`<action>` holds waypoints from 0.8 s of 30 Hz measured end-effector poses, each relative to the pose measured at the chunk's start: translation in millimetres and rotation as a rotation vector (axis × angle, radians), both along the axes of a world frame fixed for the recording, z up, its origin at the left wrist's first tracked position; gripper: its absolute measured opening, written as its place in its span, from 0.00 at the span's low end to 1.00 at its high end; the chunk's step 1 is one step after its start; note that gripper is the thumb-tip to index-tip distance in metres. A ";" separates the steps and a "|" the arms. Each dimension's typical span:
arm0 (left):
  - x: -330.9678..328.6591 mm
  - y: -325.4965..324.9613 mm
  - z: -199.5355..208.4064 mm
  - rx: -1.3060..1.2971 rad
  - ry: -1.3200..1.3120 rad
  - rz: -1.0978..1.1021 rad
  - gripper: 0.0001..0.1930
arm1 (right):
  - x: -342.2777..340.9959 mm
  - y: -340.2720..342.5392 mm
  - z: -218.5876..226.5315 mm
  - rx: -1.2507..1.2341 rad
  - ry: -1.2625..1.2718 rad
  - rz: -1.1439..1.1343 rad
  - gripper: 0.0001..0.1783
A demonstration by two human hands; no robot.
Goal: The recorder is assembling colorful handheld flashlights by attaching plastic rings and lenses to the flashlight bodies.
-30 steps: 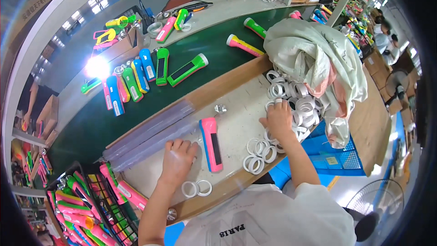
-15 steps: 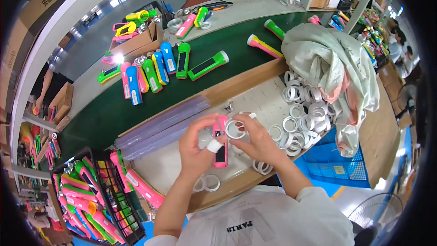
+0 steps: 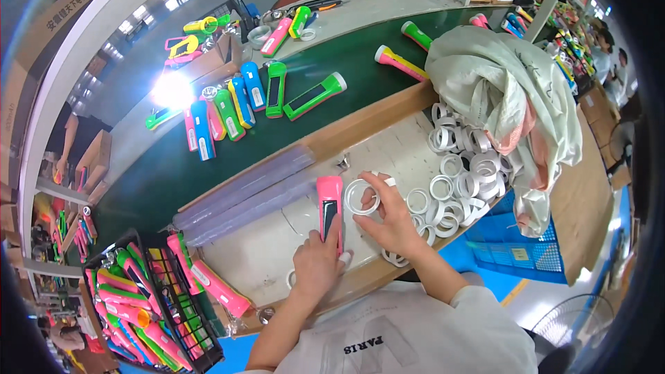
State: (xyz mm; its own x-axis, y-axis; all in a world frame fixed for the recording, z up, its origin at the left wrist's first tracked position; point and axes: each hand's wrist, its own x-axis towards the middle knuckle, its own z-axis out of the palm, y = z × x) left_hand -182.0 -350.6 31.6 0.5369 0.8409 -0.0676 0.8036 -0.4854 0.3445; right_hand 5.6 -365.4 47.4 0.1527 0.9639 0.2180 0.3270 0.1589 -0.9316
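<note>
My left hand [image 3: 318,263] is closed around the lower end of a pink flashlight body [image 3: 330,189], which stands tilted over the work tray with its dark panel partly covered by my fingers. To its right, my right hand [image 3: 393,223] pinches a white ring [image 3: 348,202] between thumb and fingers, close beside the flashlight's wide end but apart from it. White wrapping covers a fingertip on each hand. More white rings [image 3: 465,185] lie heaped at the tray's right side. A small shiny reflector piece [image 3: 344,161] rests beyond the flashlight.
Clear plastic sleeves [image 3: 249,202] lie along the tray's far left edge. Several flashlights [image 3: 225,114] sit on the green belt [image 3: 277,137]. A black crate [image 3: 181,312] full of flashlights stands left, a sack [image 3: 478,69] drapes over the right end, and a blue basket [image 3: 519,253] is below.
My left hand has dropped toward me and now grips the flashlight's lower end. The flashlight has been raised and its wide end shows. My right hand keeps the ring at nearly the same spot.
</note>
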 end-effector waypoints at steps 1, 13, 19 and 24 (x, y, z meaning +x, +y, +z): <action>1.1 -0.9 -1.5 -0.045 -0.016 0.018 0.36 | 0.1 -1.5 0.4 -0.029 0.008 -0.007 0.42; -74.7 3.9 83.6 -0.763 -1.023 0.212 0.37 | 4.8 -2.9 -21.9 0.042 0.181 -0.018 0.42; -85.6 -8.9 104.3 -0.833 -0.961 0.108 0.34 | -1.0 1.9 -24.8 0.057 0.161 -0.010 0.44; -88.0 -4.9 94.5 -0.918 -0.982 0.175 0.32 | -0.2 -3.1 -13.0 -0.082 0.392 0.097 0.47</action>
State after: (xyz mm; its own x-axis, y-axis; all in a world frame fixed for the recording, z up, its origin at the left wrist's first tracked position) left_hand -270.0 -355.5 126.1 0.5793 0.7617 -0.2904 0.0678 0.3100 0.9483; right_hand 5.4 -368.5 34.3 0.1167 0.9897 0.0829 -0.0676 0.0912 -0.9935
